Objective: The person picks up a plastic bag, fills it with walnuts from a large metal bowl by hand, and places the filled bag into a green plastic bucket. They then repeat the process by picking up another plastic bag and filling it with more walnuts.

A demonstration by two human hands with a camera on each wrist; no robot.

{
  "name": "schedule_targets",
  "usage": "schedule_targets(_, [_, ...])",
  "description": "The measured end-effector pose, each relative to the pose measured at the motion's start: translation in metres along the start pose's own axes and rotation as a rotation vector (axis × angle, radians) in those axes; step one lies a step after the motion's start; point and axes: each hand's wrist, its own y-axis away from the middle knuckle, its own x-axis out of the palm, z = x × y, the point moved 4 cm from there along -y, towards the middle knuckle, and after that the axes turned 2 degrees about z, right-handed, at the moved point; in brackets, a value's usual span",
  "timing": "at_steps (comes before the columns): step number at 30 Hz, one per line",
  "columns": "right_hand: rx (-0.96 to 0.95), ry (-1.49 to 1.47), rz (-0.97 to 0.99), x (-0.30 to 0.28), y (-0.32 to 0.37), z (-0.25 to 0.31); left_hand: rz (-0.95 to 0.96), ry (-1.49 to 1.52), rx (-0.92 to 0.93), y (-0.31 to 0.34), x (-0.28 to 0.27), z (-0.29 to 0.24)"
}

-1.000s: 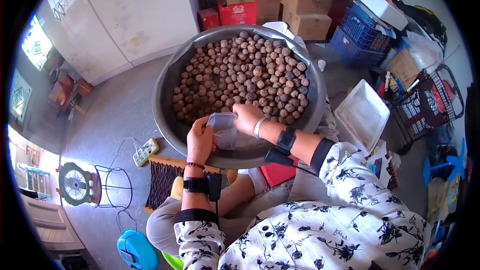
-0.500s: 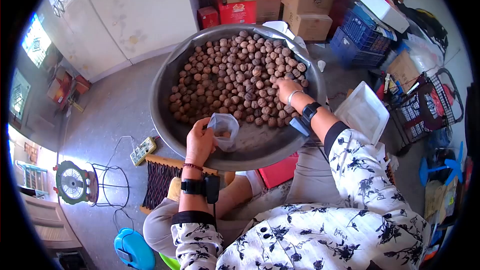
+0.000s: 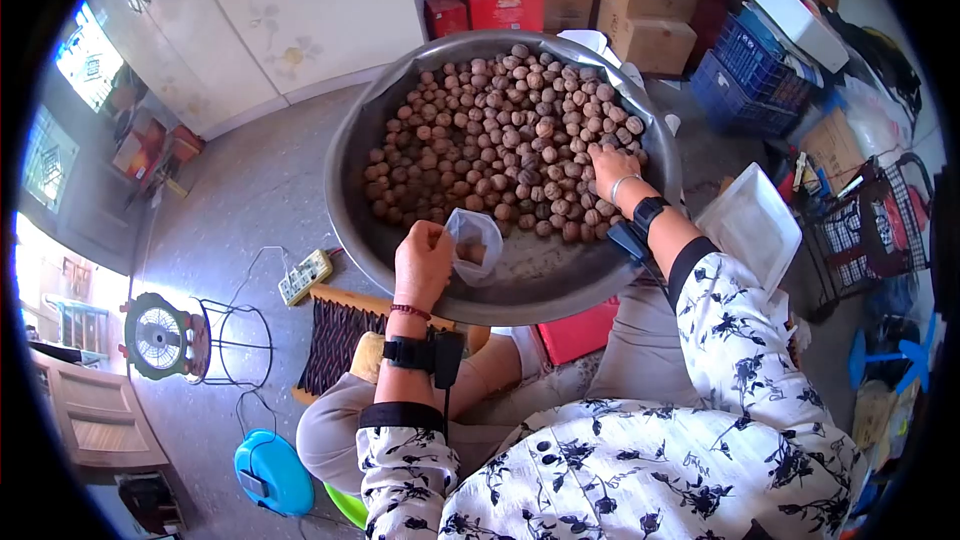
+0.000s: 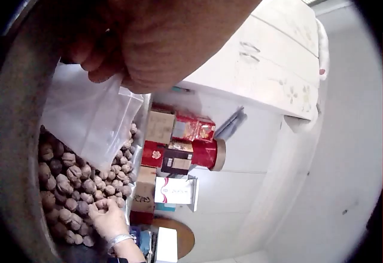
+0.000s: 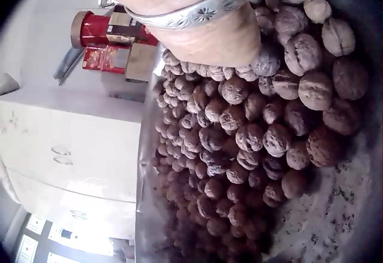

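A wide grey metal basin [image 3: 345, 230] holds a heap of walnuts [image 3: 500, 140]. My left hand [image 3: 424, 265] pinches the edge of a clear plastic bag [image 3: 475, 240] over the near part of the basin. The bag's mouth stands open and something brown shows inside it. In the left wrist view the bag [image 4: 90, 116] hangs below the left fingers, in front of the walnuts. My right hand [image 3: 615, 168] reaches down among the walnuts at the basin's right side, fingers bent onto them. Its fingertips are hidden in the right wrist view; I cannot tell whether they hold a walnut.
A white foam tray [image 3: 750, 225] lies right of the basin, near blue crates [image 3: 745, 90] and a cart [image 3: 870, 225]. Cardboard boxes [image 3: 645, 15] are stacked behind. On the left floor stand a small fan [image 3: 160, 337] and a power strip [image 3: 305, 276]. A red box [image 3: 578, 330] lies below the basin.
My right hand has left the bag and moved right to the walnuts on the basin's right side. The left hand still holds the bag, whose mouth has opened wider. The head view has shifted slightly.
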Motion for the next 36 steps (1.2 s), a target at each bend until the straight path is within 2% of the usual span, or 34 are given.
schedule_targets(4, [0.020, 0.010, -0.099, -0.013, 0.009, 0.003, 0.015, 0.073, -0.023, 0.004, -0.001, -0.008])
schedule_targets(7, [-0.028, -0.288, -0.249, -0.041, 0.027, 0.018, 0.056, 0.118, -0.051, 0.004, -0.001, -0.009])
schedule_targets(8, [-0.029, -0.287, -0.248, -0.046, 0.033, 0.028, 0.081, 0.135, -0.069, 0.004, -0.001, -0.009])
schedule_targets(10, [-0.221, -0.660, -0.308, -0.056, 0.046, 0.050, 0.085, 0.131, -0.071, 0.005, -0.001, -0.011])
schedule_targets(13, [-0.438, -0.997, -0.372, -0.074, 0.069, 0.087, 0.089, 0.134, -0.073, 0.004, -0.001, -0.012])
schedule_targets(16, [-0.504, -1.175, -0.375, -0.095, 0.102, 0.124, 0.081, 0.155, -0.069, 0.003, 0.000, -0.009])
schedule_targets(18, [-0.695, -1.158, -0.335, -0.081, 0.102, 0.142, 0.088, 0.172, -0.056, 0.002, 0.002, -0.010])
schedule_targets(19, [-0.724, -0.993, -0.339, -0.071, 0.103, 0.144, 0.088, 0.171, -0.072, 0.001, 0.002, -0.010])
schedule_targets(20, [-0.660, -0.912, -0.243, -0.071, 0.105, 0.141, 0.088, 0.170, -0.089, 0.001, 0.002, -0.009])
schedule_targets(22, [-0.660, -0.856, -0.285, -0.060, 0.091, 0.129, 0.096, 0.180, -0.061, 0.000, 0.003, -0.009])
schedule_targets(23, [-0.586, -0.845, -0.233, -0.058, 0.084, 0.120, 0.091, 0.146, -0.075, 0.001, 0.002, -0.011])
schedule_targets(24, [-0.433, -0.793, -0.123, -0.053, 0.072, 0.107, 0.084, 0.113, -0.091, 0.002, 0.001, -0.011])
schedule_targets(26, [-0.330, -0.692, -0.177, -0.046, 0.056, 0.078, 0.085, 0.113, -0.097, 0.002, 0.001, -0.010])
schedule_targets(28, [-0.296, -0.576, -0.231, -0.028, 0.034, 0.045, 0.091, 0.106, -0.097, 0.002, 0.001, -0.010])
schedule_targets(30, [-0.239, -0.388, -0.167, -0.018, 0.024, 0.020, 0.093, 0.121, -0.095, 0.001, 0.002, -0.007])
schedule_targets(31, [-0.278, -0.289, -0.111, -0.005, 0.013, 0.010, 0.093, 0.131, -0.091, 0.001, 0.002, -0.006])
schedule_targets(35, [-0.267, -0.058, -0.119, 0.003, 0.024, 0.000, 0.090, 0.137, -0.081, 0.001, 0.002, -0.006])
schedule_targets(36, [-0.223, -0.035, 0.018, 0.006, 0.022, 0.000, 0.091, 0.136, -0.074, 0.002, 0.002, -0.007])
